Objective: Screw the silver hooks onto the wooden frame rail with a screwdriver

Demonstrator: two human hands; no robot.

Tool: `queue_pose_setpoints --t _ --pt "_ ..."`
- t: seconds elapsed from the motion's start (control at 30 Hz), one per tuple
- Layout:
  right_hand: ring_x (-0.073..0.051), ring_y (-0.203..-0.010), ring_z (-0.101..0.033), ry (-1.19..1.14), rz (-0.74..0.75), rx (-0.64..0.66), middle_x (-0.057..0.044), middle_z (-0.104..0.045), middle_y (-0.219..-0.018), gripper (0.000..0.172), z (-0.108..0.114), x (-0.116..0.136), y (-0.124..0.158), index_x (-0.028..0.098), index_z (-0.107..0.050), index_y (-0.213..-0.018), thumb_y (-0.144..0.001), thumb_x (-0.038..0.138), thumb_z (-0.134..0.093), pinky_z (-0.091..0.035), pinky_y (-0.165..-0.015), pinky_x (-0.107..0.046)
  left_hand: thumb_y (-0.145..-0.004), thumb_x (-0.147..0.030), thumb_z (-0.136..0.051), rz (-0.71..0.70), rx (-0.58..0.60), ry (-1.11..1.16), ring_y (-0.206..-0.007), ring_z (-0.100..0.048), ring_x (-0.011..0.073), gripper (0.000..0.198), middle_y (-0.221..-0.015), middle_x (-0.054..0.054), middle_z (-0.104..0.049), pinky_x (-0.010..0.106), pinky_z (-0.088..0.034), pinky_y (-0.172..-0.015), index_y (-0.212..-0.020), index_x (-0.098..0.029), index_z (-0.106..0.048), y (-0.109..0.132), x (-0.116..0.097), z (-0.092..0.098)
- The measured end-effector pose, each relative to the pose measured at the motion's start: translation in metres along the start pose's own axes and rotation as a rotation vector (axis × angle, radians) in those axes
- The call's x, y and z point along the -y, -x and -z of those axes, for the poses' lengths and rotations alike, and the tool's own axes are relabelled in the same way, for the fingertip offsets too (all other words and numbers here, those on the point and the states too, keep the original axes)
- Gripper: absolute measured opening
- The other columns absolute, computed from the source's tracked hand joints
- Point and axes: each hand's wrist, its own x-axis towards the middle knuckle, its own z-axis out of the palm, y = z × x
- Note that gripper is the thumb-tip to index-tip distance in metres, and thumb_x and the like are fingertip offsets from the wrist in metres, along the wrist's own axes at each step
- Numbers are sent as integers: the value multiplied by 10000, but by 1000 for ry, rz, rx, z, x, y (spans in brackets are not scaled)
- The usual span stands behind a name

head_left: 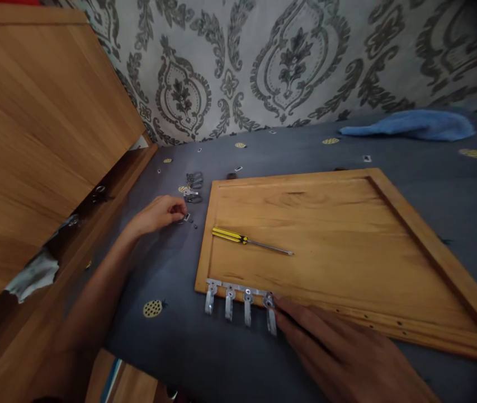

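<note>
The metal hook rail (248,299) touches the right grip (341,350); whether clasped, I cannot tell.

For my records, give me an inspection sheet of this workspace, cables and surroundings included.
Surface: dark blue-grey fabric with yellow pineapple prints.
Work items: rectangular wooden panel; yellow-and-black screwdriver on it; four silver metal hook-shaped pieces across its near edge; loose grey metal pieces beyond its left edge.
Clutter: crumpled blue cloth, far right.
Left hand: fingertips by tiny dark parts; grip unclear.
Right hand: fingers at the rightmost hook-shaped piece.
Cables: nothing seen.
Surroundings: grey-and-white patterned wall; brown wooden furniture, left.
</note>
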Motion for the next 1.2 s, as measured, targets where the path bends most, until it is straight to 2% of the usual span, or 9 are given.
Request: queue_pose_setpoints --t 0.23,0.33,0.43,0.57,0.73,0.83,0.93,1.0,1.2 --pt "-178 -908 -653 8 -16 2 -101 -680 -1092 378 2 2 -3 127 -641 -1092 -900 43 -326 -563 -689 -283 -894 -364 -548 -91 19 -106 -933 -611 170 311 -1061 74 -611 372 -546 -825 -1095 -127 -566 0 -23 -5" --pt "-173 -875 -649 -22 -50 31 -101 -675 -1087 372 6 4 -4 121 -630 -1097 -906 36 -322 -561 -679 -291 -894 -364 -547 -99 18 -146 -911 -613 163 304 -1038 69 -615 363 -547 -812 -1080 -125 -571 0 -24 -7" --pt "-193 -926 -634 -59 -65 101 -115 -645 -1152 337 10 6 -6 106 -594 -1162 -899 47 -390 -558 -723 -324 -895 -366 -546 -101 5 -170 -881 -613 154 292 -999 61 -620 351 -547 -794 -1050 -121 -579 0 -23 -7" --pt "-199 -930 -629 -67 -87 134 -116 -651 -1127 292 14 9 -8 97 -604 -1137 -914 78 -416 -558 -688 -324 -891 -372 -550 -120 -1 -178 -816 -606 135 275 -923 43 -621 323 -543 -754 -990 -119 -590 -2 -21 -7" --pt "-200 -932 -626 -77 -96 114 -105 -648 -1150 269 14 9 -9 95 -617 -1110 -937 104 -412 -554 -687 -324 -896 -386 -537 -133 -111 -158 -777 -589 124 277 -893 35 -613 314 -529 -745 -979 -127 -592 2 -31 -2" --pt "-185 -888 -627 -67 -104 117 -99 -652 -1143 280 13 9 -9 101 -621 -1107 -948 111 -392 -544 -686 -314 -889 -367 -541 -155 -184 -102 -784 -577 132 248 -904 33 -624 308 -495 -745 -965 -143 -613 7 -45 3" --pt "-182 -881 -623 -68 -100 104 -100 -658 -1125 276 13 9 -10 95 -624 -1095 -951 115 -389 -540 -699 -314 -864 -307 -555 -178 -221 -4 -735 -557 124 162 -847 5 -642 258 -408 -669 -907 -183 -650 14 -65 6" --pt "-182 -888 -623 -67 -105 105 -96 -660 -1120 269 13 9 -11 94 -623 -1090 -948 107 -395 -541 -698 -314 -851 -303 -566 -203 -221 84 -715 -548 119 143 -824 -1 -641 248 -381 -632 -900 -205 -660 19 -81 5" --pt "-182 -879 -624 -69 -104 96 -98 -663 -1107 252 13 9 -12 88 -628 -1074 -940 103 -414 -542 -671 -315 -846 -296 -596 -300 -124 399 -736 -586 105 112 -823 2 -643 201 -452 -614 -847 -201 -654 33 -131 -7"
